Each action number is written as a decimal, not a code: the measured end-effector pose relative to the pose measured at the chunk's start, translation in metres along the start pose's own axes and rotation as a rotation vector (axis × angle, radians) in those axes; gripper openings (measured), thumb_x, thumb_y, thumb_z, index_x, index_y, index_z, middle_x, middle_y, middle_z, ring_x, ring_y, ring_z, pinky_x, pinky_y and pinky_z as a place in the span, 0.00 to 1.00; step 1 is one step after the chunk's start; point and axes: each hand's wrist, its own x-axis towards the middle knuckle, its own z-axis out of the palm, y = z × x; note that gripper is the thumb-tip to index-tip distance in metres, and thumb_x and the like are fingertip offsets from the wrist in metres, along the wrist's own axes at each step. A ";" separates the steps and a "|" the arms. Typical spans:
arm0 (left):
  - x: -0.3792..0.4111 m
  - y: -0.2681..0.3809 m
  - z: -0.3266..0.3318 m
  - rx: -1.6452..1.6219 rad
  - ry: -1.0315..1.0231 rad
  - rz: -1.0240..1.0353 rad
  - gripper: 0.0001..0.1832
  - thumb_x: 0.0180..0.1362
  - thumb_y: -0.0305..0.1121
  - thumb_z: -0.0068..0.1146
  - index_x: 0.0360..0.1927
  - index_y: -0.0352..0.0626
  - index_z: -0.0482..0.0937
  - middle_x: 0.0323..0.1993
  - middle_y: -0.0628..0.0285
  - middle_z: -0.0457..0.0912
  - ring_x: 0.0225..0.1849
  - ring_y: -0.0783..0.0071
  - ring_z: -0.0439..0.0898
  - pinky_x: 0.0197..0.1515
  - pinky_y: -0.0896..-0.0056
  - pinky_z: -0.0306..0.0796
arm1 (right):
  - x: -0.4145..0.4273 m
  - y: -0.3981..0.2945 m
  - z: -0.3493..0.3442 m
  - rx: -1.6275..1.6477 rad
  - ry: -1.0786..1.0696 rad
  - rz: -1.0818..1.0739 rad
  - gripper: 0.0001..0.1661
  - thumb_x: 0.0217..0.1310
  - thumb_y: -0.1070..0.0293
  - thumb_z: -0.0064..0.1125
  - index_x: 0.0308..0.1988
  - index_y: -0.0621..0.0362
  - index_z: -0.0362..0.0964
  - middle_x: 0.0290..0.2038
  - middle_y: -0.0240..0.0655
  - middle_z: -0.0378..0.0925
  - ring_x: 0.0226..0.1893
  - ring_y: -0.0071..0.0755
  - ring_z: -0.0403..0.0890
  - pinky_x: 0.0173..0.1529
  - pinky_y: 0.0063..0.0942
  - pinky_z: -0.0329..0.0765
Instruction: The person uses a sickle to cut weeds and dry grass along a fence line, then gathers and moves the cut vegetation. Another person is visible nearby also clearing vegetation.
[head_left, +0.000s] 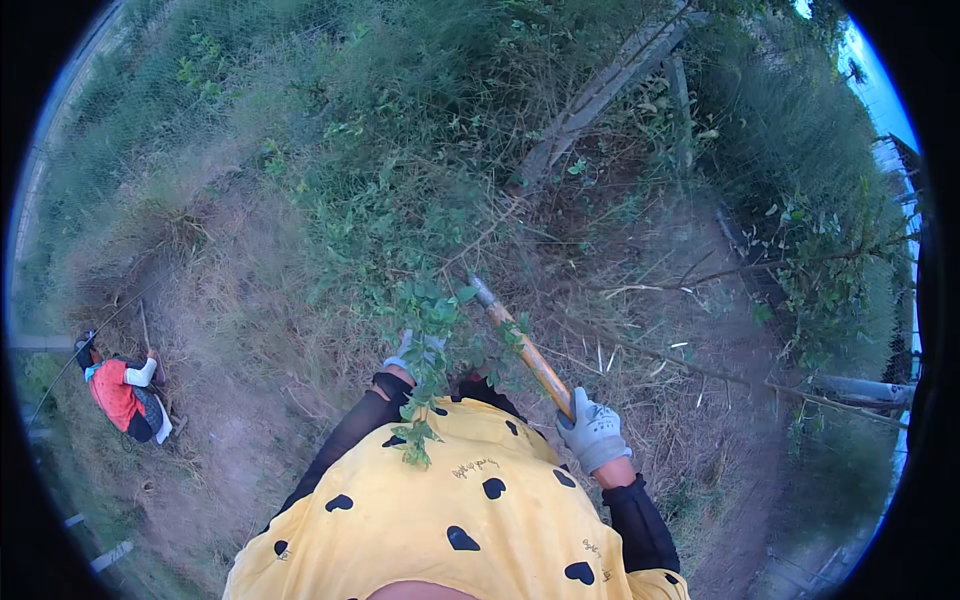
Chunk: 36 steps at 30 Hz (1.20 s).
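Note:
My right hand, in a pale grey work glove, is closed around the near end of a wooden handle. The handle runs away up and to the left and ends in a grey metal part beside green leaves. My left hand, gloved too, is mostly behind a leafy green stem that hangs down in front of my yellow shirt. The leaves hide its fingers, so I cannot tell whether it grips the stem.
A person in a red top crouches at the far left with a long stick-like tool. Dense green bushes stand ahead. A slanting concrete post rises at the upper right. Bare branches cross the ground at the right.

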 end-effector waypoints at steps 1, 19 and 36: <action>-0.006 -0.001 0.000 -0.010 0.019 0.015 0.20 0.56 0.42 0.44 0.47 0.42 0.74 0.46 0.50 0.76 0.46 0.54 0.75 0.49 0.59 0.67 | -0.006 -0.008 0.003 -0.014 -0.005 0.021 0.16 0.52 0.59 0.54 0.34 0.57 0.62 0.23 0.47 0.75 0.26 0.52 0.78 0.31 0.45 0.73; -0.057 0.085 -0.138 -0.715 0.166 0.085 0.14 0.51 0.40 0.49 0.32 0.42 0.79 0.32 0.48 0.79 0.35 0.49 0.78 0.38 0.53 0.71 | -0.264 -0.095 -0.050 -0.121 0.258 0.749 0.14 0.48 0.67 0.59 0.32 0.58 0.62 0.17 0.38 0.71 0.15 0.41 0.74 0.21 0.35 0.71; -0.061 -0.064 -0.138 -0.561 0.570 -0.254 0.28 0.46 0.33 0.59 0.53 0.39 0.68 0.43 0.50 0.75 0.45 0.55 0.74 0.48 0.60 0.68 | 0.022 -0.044 -0.025 1.350 0.484 0.301 0.06 0.54 0.72 0.53 0.31 0.56 0.62 0.14 0.30 0.65 0.06 0.24 0.65 0.09 0.24 0.65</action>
